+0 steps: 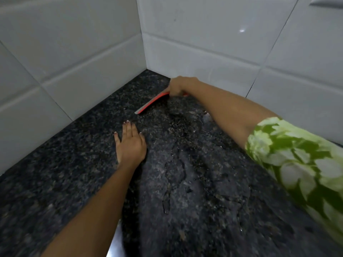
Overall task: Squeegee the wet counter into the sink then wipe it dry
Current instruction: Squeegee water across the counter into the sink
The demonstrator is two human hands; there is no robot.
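Red and flat, the squeegee (153, 103) lies with its blade on the dark speckled tabletop (65, 182) in the far corner, just beside the right wall. The right hand (179, 86) is clamped on its handle, arm reaching from the right in a green-and-white sleeve (297, 160). The left hand (130, 143) lies flat, fingers spread, on the tabletop nearer and left of the blade, apart from it. Water films and streaks (174, 175) glisten between the arms. White tiles (74, 52) rise behind.
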